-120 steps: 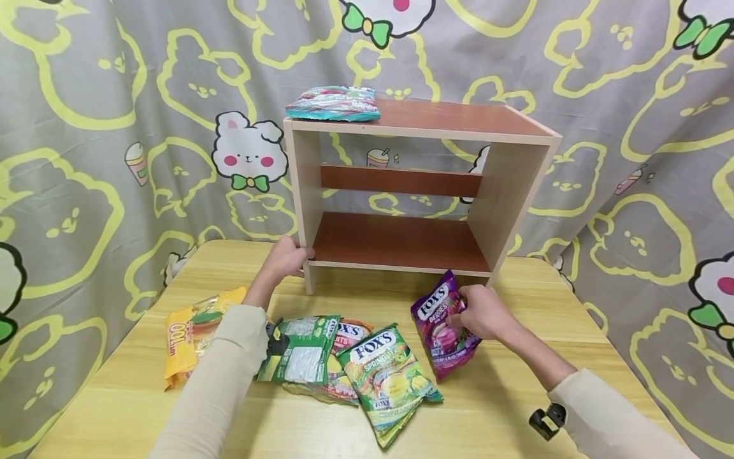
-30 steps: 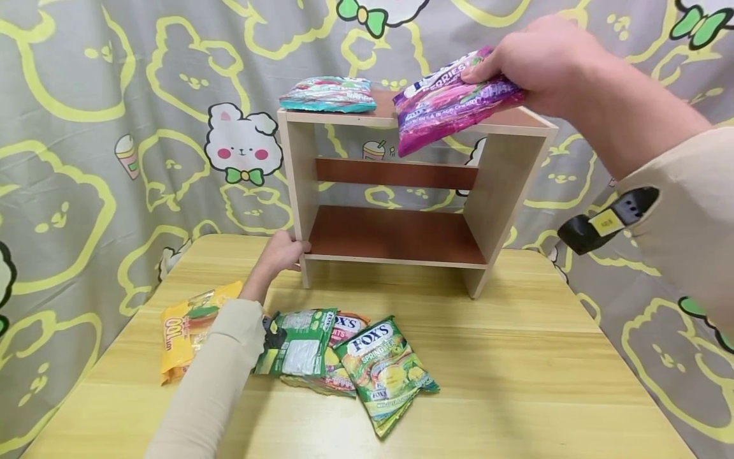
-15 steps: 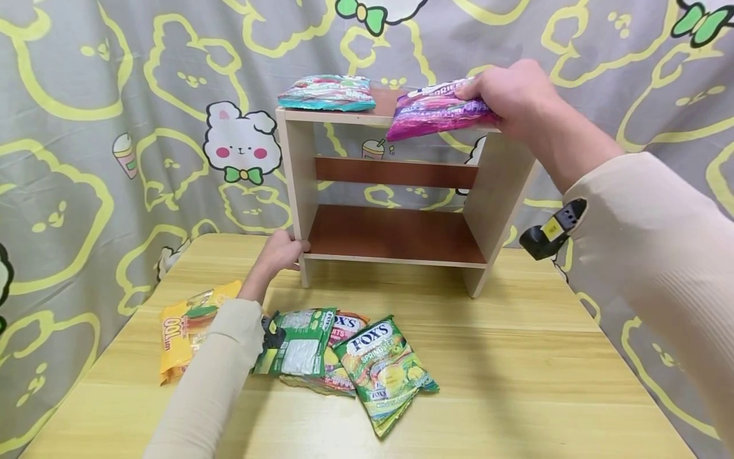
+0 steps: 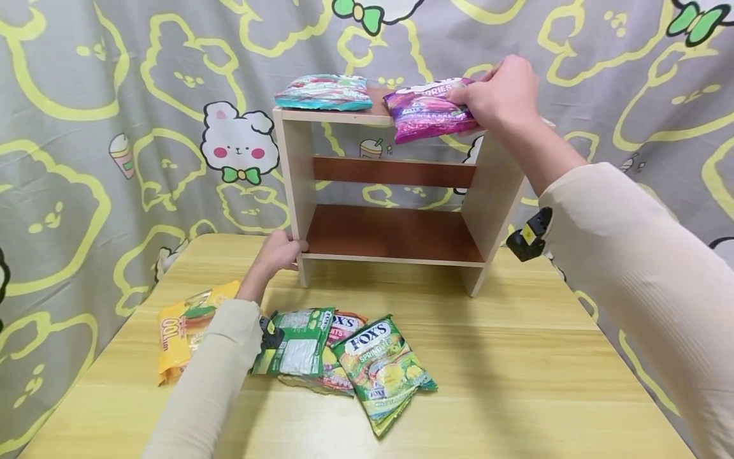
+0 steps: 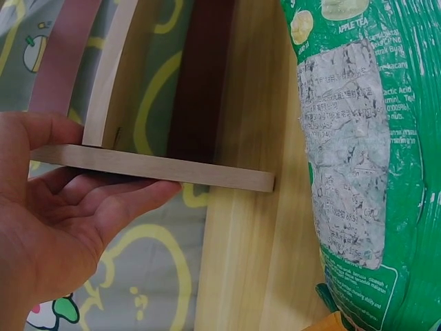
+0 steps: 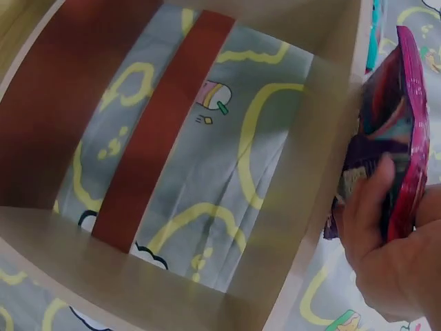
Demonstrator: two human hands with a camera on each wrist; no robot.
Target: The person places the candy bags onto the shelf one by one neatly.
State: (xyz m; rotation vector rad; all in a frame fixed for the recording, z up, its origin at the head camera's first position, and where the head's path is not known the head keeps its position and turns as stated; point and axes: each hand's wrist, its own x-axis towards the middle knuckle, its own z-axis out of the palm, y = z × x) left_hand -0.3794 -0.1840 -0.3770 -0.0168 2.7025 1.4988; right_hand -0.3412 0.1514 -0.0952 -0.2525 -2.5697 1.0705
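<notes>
Placement of the purple bag [image 4: 427,118] on the shelf [image 4: 500,185] looks like the step in hand. The bag is at the top board [image 4: 378,102], toward its right end, with its near edge hanging out past the front of the board. It sits just beside the teal bag [image 4: 323,94], a narrow strip of board showing between them. Whether its underside already rests on the wood or is held a little above it, I cannot tell.

The right hand [image 4: 504,95] pinches the bag by its right end, thumb on the printed face and fingers on the underside, so the grip is closed about the thickness of the bag. The left hand [image 4: 278,252] grips the left side panel low down, near the lower board [image 4: 395,233], thumb inside and fingers outside; it seems to be steadying the shelf.

The next move, I judge, calls for pushing the bag back off the front edge, laying it flat, then letting go without dragging it.

On the table [image 4: 516,357] lie the yellow bag [image 4: 195,325], a green bag [image 4: 301,344] partly over a red bag [image 4: 338,366], and a Springtea bag [image 4: 384,376].
</notes>
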